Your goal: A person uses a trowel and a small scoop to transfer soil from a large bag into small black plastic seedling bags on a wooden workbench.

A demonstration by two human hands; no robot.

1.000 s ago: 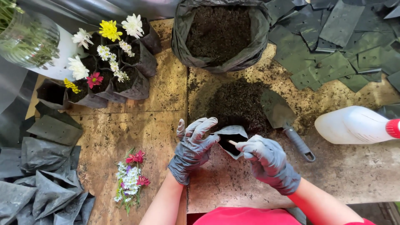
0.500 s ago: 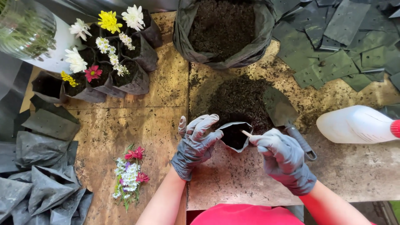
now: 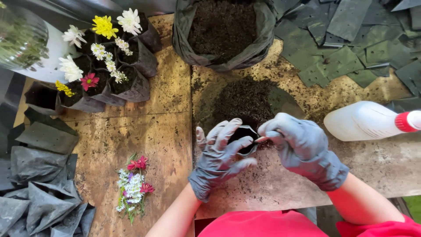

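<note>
My left hand [image 3: 219, 158], in a grey glove, wraps around a small black grow bag [image 3: 244, 133] that has dark soil in it. My right hand [image 3: 302, 147], also gloved, pinches a thin wooden stick [image 3: 262, 139] whose tip touches the bag's right rim. Both hands meet at the near edge of a loose soil pile [image 3: 241, 98] on the stone-patterned table [image 3: 144, 136]. A trowel's green blade [image 3: 283, 98] lies on the pile's right side, and my right hand hides its handle.
A big black sack of soil [image 3: 221, 26] stands behind the pile. Flat dark bags [image 3: 351, 39] lie at the back right, and a white bottle with a red cap [image 3: 364, 120] lies on its side. Flower-filled bags [image 3: 105, 66], loose cut flowers [image 3: 133, 184] and crumpled empty bags [image 3: 39, 175] are on the left.
My right hand has moved up and left with the stick, closer over the small bag and across the trowel handle. My left hand has closed further around the bag.
</note>
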